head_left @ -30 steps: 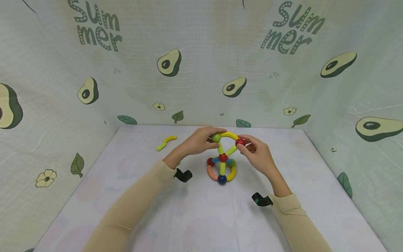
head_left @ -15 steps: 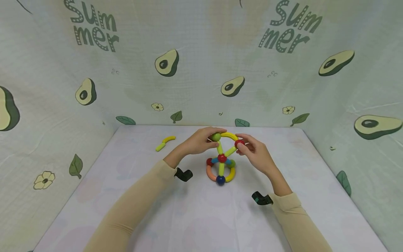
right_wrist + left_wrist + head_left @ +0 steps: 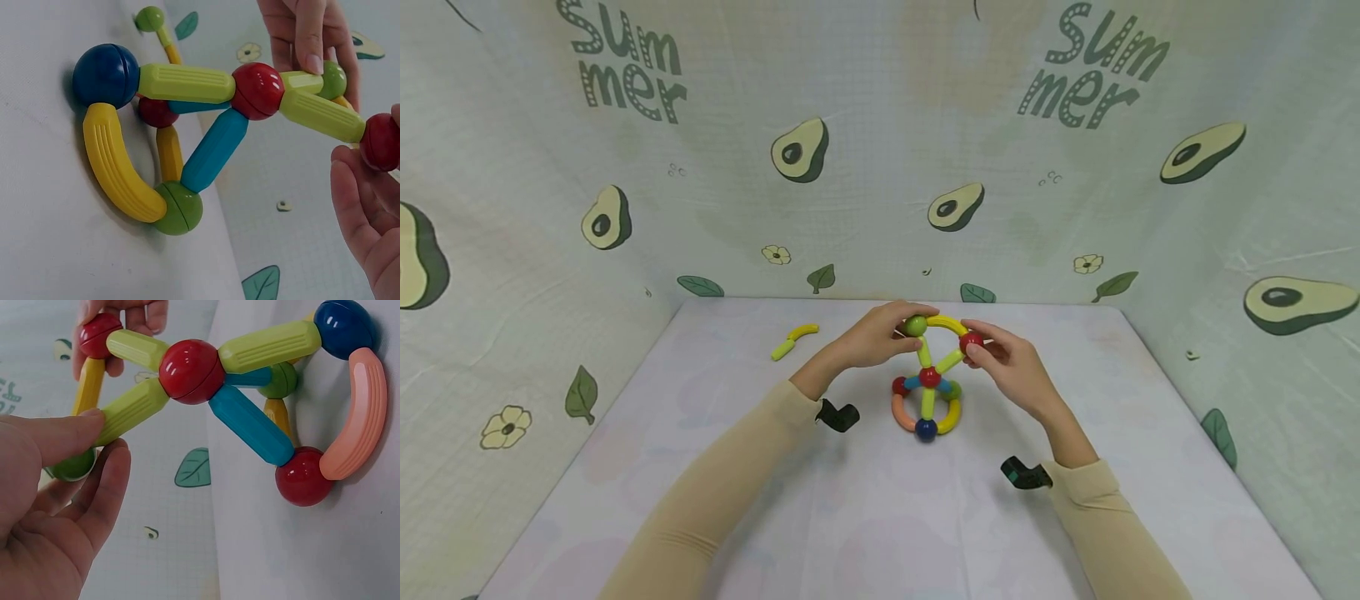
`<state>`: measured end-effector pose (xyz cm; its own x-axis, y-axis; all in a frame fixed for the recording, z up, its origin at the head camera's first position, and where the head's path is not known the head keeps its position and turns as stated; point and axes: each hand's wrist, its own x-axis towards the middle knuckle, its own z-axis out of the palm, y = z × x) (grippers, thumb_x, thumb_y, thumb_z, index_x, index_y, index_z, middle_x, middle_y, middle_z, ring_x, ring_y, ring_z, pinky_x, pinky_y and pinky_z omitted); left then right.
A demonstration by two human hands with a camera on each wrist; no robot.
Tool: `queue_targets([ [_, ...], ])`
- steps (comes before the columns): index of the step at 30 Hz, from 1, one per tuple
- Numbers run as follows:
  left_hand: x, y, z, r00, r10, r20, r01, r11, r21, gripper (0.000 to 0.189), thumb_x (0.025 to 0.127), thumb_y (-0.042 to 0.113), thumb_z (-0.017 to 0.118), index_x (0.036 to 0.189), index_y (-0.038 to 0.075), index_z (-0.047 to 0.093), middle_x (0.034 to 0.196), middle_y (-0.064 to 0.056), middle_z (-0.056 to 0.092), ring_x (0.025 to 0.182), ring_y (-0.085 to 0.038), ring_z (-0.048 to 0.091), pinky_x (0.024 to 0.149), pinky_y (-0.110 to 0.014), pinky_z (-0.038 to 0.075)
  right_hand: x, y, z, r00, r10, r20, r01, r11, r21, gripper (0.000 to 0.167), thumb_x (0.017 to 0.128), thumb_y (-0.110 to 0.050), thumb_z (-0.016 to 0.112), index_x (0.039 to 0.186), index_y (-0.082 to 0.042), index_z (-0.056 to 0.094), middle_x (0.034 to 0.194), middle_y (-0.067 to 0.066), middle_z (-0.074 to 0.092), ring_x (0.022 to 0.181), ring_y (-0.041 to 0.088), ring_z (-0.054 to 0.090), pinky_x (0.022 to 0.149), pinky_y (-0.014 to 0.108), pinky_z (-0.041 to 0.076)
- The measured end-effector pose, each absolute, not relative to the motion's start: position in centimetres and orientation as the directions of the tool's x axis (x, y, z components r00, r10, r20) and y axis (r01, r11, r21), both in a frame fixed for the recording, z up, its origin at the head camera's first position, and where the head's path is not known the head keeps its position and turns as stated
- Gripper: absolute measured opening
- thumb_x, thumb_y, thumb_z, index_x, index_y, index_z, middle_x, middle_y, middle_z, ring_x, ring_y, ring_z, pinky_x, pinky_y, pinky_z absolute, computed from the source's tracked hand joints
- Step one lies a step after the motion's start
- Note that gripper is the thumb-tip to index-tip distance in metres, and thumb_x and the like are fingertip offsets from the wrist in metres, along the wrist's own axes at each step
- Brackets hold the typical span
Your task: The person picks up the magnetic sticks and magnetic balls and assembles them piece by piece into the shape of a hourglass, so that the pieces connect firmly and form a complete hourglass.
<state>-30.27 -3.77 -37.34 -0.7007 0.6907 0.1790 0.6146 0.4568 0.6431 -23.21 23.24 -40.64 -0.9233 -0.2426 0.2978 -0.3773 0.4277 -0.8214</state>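
Observation:
A magnetic ball-and-rod construction stands on the table, with a middle red ball (image 3: pixel 929 377) joining its lower and upper parts. Below it, a lime rod (image 3: pixel 186 83) and two blue rods run down to a ring of curved rods with a blue ball (image 3: pixel 927 429). Two lime rods rise to a green ball (image 3: pixel 916 326) and a red ball (image 3: pixel 972 342), bridged by a yellow curved rod (image 3: pixel 946 322). My left hand (image 3: pixel 871 335) grips the green ball, its thumb by the lime rod. My right hand (image 3: pixel 1011 367) pinches the upper red ball between thumb and fingers.
Further left on the table (image 3: pixel 880 517) lie a loose lime rod (image 3: pixel 783 349) and a yellow curved rod (image 3: pixel 803 330), end to end. The right wrist view has another green ball (image 3: pixel 150 19) in the background. A printed cloth (image 3: pixel 880 150) hangs behind.
The head view shifts slightly. Both hands keep their holds on the upper balls, and the construction stays almost in place.

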Motion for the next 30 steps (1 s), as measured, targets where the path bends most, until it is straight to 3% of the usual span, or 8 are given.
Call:
queue_targets([
  [5,-30.1,-4.0,-37.3,-0.704,0.689,0.176,0.608,0.456,0.65,0.056,0.103,0.013,0.072,0.156,0.016,0.054,0.143,-0.007,0.06,0.111,-0.021,0.067,0.098,-0.026,0.058,-23.2,23.2,-40.5,-0.922,-0.244,0.302,-0.381,0.428,-0.82,0.048,0.109,-0.024,0.064,0.154,-0.013,0.056,0.131,0.016,0.068,0.104,0.029,0.075,0.091,0.015,0.055],
  [13,-30.6,-6.0,-37.2,-0.731,0.664,0.157,0.585,0.491,0.646,0.065,0.101,0.015,0.076,0.159,0.025,0.05,0.149,-0.004,0.057,0.116,-0.019,0.068,0.096,-0.028,0.06,-23.1,23.2,-40.5,-0.921,-0.241,0.307,-0.386,0.436,-0.813,0.047,0.109,-0.024,0.064,0.154,-0.012,0.057,0.131,0.017,0.068,0.104,0.031,0.075,0.091,0.014,0.054],
  [26,-31.2,-15.4,-40.0,-0.804,0.588,0.091,0.502,0.589,0.633,0.061,0.099,0.015,0.078,0.155,0.02,0.055,0.15,-0.005,0.057,0.117,-0.023,0.068,0.097,-0.038,0.06,-23.0,23.1,-40.5,-0.921,-0.232,0.312,-0.385,0.441,-0.811,0.047,0.109,-0.022,0.064,0.154,-0.011,0.056,0.131,0.017,0.068,0.104,0.029,0.075,0.09,0.013,0.054],
  [30,-31.0,-18.2,-41.0,-0.821,0.563,0.09,0.5,0.636,0.588,0.058,0.099,0.014,0.078,0.153,0.016,0.057,0.149,-0.011,0.059,0.118,-0.027,0.067,0.097,-0.042,0.06,-23.0,23.1,-40.4,-0.921,-0.231,0.315,-0.387,0.439,-0.811,0.048,0.109,-0.021,0.064,0.154,-0.011,0.056,0.13,0.018,0.068,0.104,0.03,0.075,0.09,0.013,0.054],
])
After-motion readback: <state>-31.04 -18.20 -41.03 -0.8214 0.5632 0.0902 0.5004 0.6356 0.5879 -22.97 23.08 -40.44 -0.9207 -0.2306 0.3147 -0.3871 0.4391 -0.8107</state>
